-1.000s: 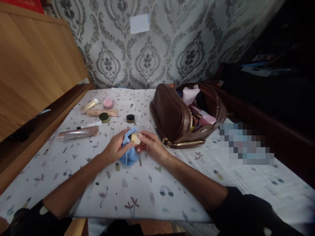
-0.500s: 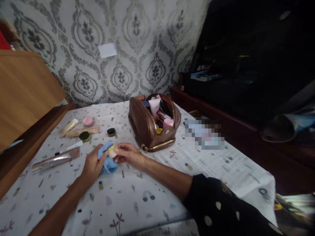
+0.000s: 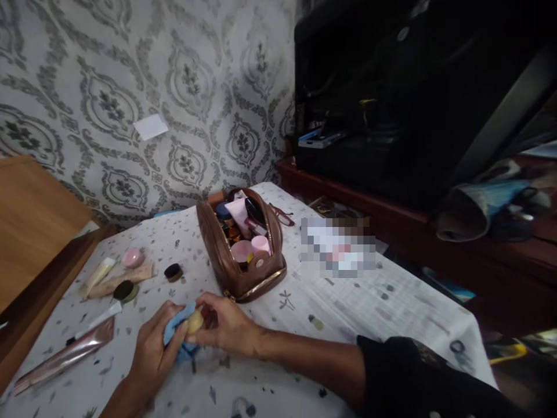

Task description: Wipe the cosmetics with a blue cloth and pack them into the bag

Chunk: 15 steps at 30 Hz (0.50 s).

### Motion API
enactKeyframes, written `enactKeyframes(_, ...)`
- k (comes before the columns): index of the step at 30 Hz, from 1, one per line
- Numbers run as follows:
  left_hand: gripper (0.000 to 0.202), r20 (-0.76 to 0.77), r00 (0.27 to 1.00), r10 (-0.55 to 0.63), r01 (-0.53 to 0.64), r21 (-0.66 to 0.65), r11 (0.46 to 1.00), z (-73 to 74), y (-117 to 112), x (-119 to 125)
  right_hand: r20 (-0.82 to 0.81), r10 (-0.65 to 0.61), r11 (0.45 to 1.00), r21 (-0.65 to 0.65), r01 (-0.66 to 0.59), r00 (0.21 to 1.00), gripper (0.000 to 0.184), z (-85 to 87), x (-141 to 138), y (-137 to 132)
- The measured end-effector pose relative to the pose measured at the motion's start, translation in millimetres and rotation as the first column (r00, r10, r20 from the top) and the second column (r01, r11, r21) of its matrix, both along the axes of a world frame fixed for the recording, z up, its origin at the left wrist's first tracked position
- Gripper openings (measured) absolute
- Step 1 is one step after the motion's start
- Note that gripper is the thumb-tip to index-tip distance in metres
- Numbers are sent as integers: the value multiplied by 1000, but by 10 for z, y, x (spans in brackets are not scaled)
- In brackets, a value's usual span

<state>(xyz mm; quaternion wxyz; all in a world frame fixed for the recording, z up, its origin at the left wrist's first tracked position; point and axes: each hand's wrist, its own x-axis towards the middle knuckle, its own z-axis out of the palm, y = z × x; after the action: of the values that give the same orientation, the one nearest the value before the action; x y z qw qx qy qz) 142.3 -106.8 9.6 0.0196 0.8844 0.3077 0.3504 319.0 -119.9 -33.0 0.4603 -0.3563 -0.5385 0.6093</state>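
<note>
My left hand (image 3: 152, 345) is closed around a light blue cloth (image 3: 174, 325), bunched between thumb and fingers. A small rounded pale-yellow item (image 3: 195, 321) sits against the cloth, pinched by the thumb and fingers of my right hand (image 3: 232, 328); its exact kind does not show. Just beyond my hands stands an unzipped brown toiletry bag (image 3: 209, 247), filled with pink tubes, jars and other cosmetics. To the left lie a dark-lidded small jar (image 3: 173, 272), a dark green-topped jar (image 3: 126, 291), a pink round jar (image 3: 133, 257) and a shiny pink tube (image 3: 69, 357).
A patterned white cloth (image 3: 348, 313) covers the table. Beige and cream tubes (image 3: 124, 278) lie at the left near a wooden panel (image 3: 39, 220). Glasses (image 3: 282, 216) rest behind the bag, and a blurred-out item (image 3: 339, 247) lies to its right. A large black screen (image 3: 391, 104) stands beyond.
The view has turned to the right, so the bag and table items appear farther left and lower. My hands stay together on the cloth and yellow item, which shows more of its rounded side.
</note>
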Motion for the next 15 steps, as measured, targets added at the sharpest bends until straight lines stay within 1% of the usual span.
enactKeyframes(2,12,-21,1000,-16,17,40,999,9,21,105,94,-36,998,61,30,995,47,6,68,-14)
enactKeyframes(4,14,-31,999,-18,20,56,998,36,50,173,158,-51,994,104,34,986,39,26,108,-18)
enactKeyframes(7,20,-36,999,-22,24,51,998,141,93,240,216,-71,982,187,30,974,40,91,154,-22)
enactKeyframes(9,22,-40,999,-20,22,57,998,264,125,299,244,-95,971,238,36,965,42,136,184,-28)
enactKeyframes(12,20,-55,998,13,-6,117,993,509,217,453,255,-121,967,247,57,959,42,171,215,-33)
enactKeyframes(15,9,-153,987,58,-27,197,980,763,387,672,268,-118,968,244,51,956,43,164,221,-34)
